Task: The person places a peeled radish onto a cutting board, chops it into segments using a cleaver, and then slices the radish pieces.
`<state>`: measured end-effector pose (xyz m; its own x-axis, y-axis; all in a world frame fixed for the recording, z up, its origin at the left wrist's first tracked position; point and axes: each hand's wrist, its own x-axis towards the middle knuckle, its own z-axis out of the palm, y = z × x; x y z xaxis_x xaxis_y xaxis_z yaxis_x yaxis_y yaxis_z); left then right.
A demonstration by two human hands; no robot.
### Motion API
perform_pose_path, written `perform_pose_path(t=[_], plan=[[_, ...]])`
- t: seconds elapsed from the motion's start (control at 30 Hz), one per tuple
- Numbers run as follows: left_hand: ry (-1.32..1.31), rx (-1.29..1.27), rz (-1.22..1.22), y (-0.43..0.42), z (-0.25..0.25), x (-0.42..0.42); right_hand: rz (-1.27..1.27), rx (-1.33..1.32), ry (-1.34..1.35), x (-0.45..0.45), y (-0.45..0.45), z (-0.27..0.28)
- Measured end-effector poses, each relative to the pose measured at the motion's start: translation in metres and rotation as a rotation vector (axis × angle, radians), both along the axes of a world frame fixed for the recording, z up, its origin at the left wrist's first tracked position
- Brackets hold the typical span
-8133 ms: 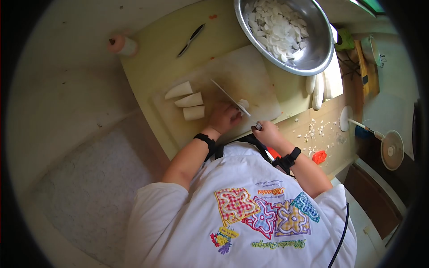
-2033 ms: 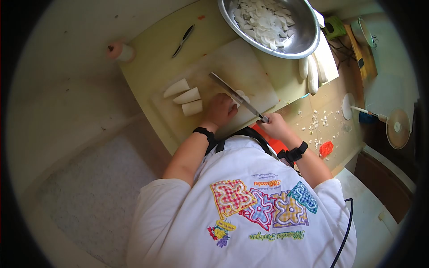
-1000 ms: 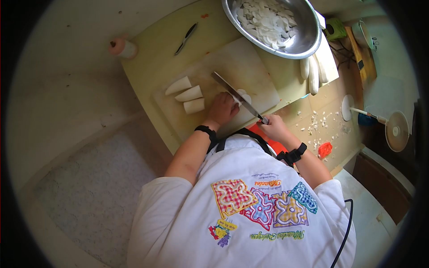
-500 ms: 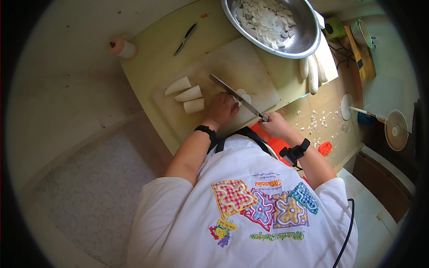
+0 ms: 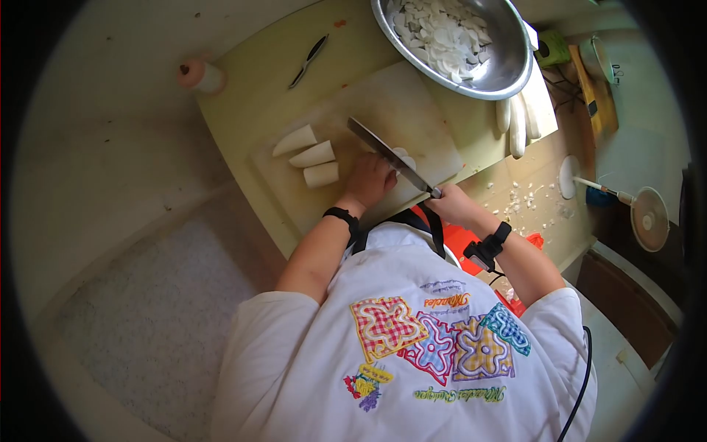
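Observation:
My right hand (image 5: 455, 205) is wrapped around the handle of a wide kitchen knife (image 5: 387, 151), whose blade slants up and left across the cutting board (image 5: 401, 88). My left hand (image 5: 370, 179) is closed beside the blade, its fingers curled over a piece of white radish that they almost wholly hide. Thin white radish slices (image 5: 403, 158) lie on the board on the far side of the blade. Left of my left hand are three thick radish chunks: a tapered one (image 5: 294, 140), a second one (image 5: 313, 155) and a shorter one (image 5: 321, 174).
A steel bowl (image 5: 504, 77) of radish slices stands at the table's far right, whole peeled radishes (image 5: 518, 125) beside it. A peeler (image 5: 309, 60) lies behind the board. A pink-topped bottle (image 5: 202, 76) stands at the left edge. Scraps (image 5: 526, 202) litter the floor near a fan (image 5: 649, 219).
The knife blade has risen and tilted slightly beside my left fingers, showing more of its face. Both hands stay almost where they were. The whole view has shifted a little.

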<state>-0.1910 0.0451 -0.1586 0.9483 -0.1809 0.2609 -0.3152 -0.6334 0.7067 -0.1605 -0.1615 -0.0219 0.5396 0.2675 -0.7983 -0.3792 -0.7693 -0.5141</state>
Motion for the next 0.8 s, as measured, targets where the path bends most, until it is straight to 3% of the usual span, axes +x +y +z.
perform_pose_path(t=[0.13,0.2,0.43,0.5,0.7,0.8], plan=[[0.098,0.015,-0.066,0.005,0.007,0.003,-0.046,0.068,-0.092,-0.006,0.002,-0.007],[0.083,0.036,-0.05,0.005,0.003,0.002,-0.022,-0.044,0.038,-0.005,-0.003,0.004],[0.088,0.051,-0.031,0.001,-0.005,-0.001,0.002,-0.04,-0.08,-0.01,-0.003,0.006],[0.081,0.062,-0.036,0.003,-0.004,0.001,0.023,-0.067,0.054,-0.012,-0.009,0.005],[0.035,0.064,-0.029,0.0,-0.01,-0.005,-0.073,-0.119,-0.006,-0.014,0.005,0.005],[0.037,0.073,-0.031,0.002,-0.009,-0.002,-0.007,-0.053,0.007,-0.015,-0.005,0.0]])
